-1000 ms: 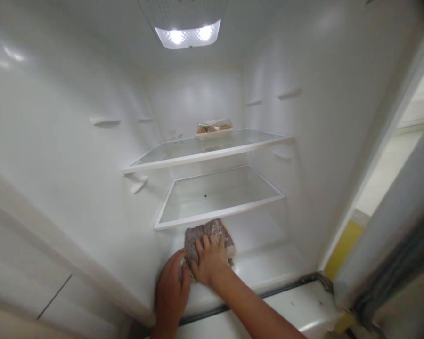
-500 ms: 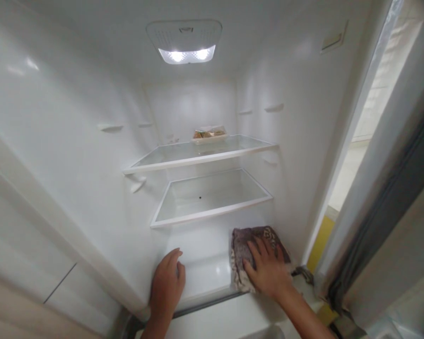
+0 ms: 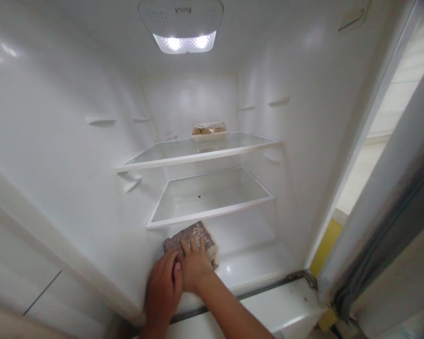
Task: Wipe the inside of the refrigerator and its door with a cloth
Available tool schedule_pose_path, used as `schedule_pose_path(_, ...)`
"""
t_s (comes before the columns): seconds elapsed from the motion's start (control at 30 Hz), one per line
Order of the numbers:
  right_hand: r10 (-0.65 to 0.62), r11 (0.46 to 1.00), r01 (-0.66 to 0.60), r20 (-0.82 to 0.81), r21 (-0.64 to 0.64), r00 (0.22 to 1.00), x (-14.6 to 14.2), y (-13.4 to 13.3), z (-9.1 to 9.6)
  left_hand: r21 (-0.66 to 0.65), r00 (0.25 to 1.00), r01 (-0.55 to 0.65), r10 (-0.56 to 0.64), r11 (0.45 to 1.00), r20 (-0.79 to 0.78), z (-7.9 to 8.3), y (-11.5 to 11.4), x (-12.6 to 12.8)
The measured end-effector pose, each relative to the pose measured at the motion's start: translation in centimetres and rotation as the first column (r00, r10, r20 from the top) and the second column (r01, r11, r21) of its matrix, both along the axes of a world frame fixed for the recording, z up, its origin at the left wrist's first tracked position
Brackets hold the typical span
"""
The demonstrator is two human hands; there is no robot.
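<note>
1. A folded brown-grey patterned cloth (image 3: 198, 234) is seen lying on the white floor of the open refrigerator (image 3: 254, 268), at its left front, just below the front rim of the lower glass shelf (image 3: 212, 214).
2. The right hand (image 3: 194, 269) is laid palm-down on the near half of the cloth, the forearm being stretched in from the lower right. The fingers are extended and slightly spread, so the grip is released: the cloth is pressed flat, not clasped.
3. The left hand (image 3: 162, 292) is set palm-down just beside the right hand and touching it, with the fingers pointed forward toward the cloth's near left corner. Its grip is likewise released and nothing is clasped. Whether its fingertips reach the cloth cannot be told.
4. A shallow tray of food (image 3: 209, 131) is seen at the back of the upper glass shelf (image 3: 198, 157).
5. The compartment is lit by a ceiling lamp (image 3: 185, 42).
</note>
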State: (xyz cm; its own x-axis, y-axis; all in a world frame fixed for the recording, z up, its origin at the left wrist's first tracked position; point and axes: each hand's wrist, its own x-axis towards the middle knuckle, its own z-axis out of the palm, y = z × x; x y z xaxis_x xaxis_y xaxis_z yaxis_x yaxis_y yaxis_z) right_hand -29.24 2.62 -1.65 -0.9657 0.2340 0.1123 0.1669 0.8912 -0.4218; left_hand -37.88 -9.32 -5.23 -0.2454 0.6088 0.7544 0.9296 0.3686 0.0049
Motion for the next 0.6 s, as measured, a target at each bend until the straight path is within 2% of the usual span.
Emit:
schedule_pose_path(0.07, -0.009, 1.0, 0.008, -0.029, -0.021, 1.0, 0.8, -0.9, 0.0, -0.018, 1.0, 0.024, -0.024, 1.0, -0.008, 0.1, -0.2, -0.1)
schedule_pose_path(0.13, -0.08, 0.995, 0.078, -0.047, -0.055, 0.996, 2.5, -1.1, -0.2, -0.052, 1.0, 0.029, -0.029, 0.998, 0.0, 0.1, -0.2, -0.2)
schedule_pose_path(0.23, -0.228, 0.972, 0.223, -0.055, -0.072, 0.972, 5.9, 0.2, -1.0, -0.098, 0.999, -0.02, 0.023, 0.995, 0.023, -0.2, 0.0, -0.4)
schedule_pose_path(0.33, -0.395, 0.919, 0.394, -0.054, -0.024, 0.917, 8.8, 3.6, -2.1, -0.163, 0.995, -0.068, 0.079, 0.984, 0.062, -0.5, 0.3, -0.6)
schedule_pose_path(0.43, -0.538, 0.841, 0.538, -0.021, 0.063, 0.843, 10.1, 8.6, -2.9, -0.234, 0.984, -0.08, 0.115, 0.969, 0.138, -0.6, 0.6, -0.6)
schedule_pose_path(0.5, -0.597, 0.795, 0.595, -0.017, 0.118, 0.802, 9.7, 11.8, -3.1, -0.273, 0.973, -0.083, 0.138, 0.958, 0.185, -0.5, 0.7, -0.4)
schedule_pose_path(0.6, -0.635, 0.754, 0.626, -0.023, 0.2, 0.772, 7.2, 15.7, -3.1, -0.332, 0.952, -0.092, 0.18, 0.939, 0.246, -0.3, 0.9, -0.3)
